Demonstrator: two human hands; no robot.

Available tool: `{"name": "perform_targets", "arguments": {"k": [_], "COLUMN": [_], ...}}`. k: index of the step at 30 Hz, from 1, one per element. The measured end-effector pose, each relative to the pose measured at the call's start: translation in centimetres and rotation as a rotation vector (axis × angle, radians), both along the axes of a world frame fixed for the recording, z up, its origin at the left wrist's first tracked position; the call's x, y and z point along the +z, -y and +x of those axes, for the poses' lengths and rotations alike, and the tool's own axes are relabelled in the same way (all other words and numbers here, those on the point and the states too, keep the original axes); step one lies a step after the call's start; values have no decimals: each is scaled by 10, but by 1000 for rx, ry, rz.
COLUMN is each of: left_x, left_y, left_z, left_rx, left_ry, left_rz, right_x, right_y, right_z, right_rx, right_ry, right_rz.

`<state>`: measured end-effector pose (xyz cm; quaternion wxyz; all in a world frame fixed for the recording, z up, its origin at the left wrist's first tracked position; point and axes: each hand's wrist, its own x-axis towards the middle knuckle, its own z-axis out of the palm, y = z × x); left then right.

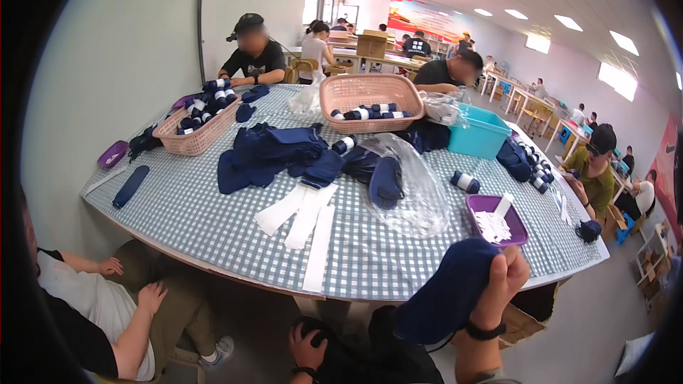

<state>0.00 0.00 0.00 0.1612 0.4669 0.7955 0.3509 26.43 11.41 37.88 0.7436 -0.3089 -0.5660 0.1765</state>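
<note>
My right hand (504, 281), raised at the table's near edge, grips a navy cloth slipper (448, 291) by its upper end. The slipper slants down to the left, its wide end lowest. Low over my dark-clothed lap is my left hand (307, 348), fingers bent around something dark that I cannot make out. Just beyond the held slipper stands a purple tray (523, 236) with small white pieces in it. White paper strips (306, 217) fan out on the checked cloth, left of a clear plastic bag (420, 199) and another navy slipper (386, 183).
The checked table (206, 220) carries a navy cloth pile (267, 156), two pink baskets (370, 92) (196, 144) of banded navy rolls and a turquoise bin (478, 131). A seated person (92, 306) is close on my left. Others sit around the table. A cardboard box (523, 323) stands below right.
</note>
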Motion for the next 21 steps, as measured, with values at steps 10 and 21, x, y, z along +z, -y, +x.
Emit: {"name": "perform_targets", "arguments": {"k": [10, 21], "left_x": [-10, -5], "left_y": [6, -3], "left_z": [18, 40], "left_rx": [-38, -65], "left_ry": [-54, -79], "left_rz": [102, 39], "right_x": [-59, -90], "right_y": [51, 65], "right_z": [85, 148], "right_rx": [-31, -149], "right_ry": [-140, -186], "right_rz": [-240, -351]}}
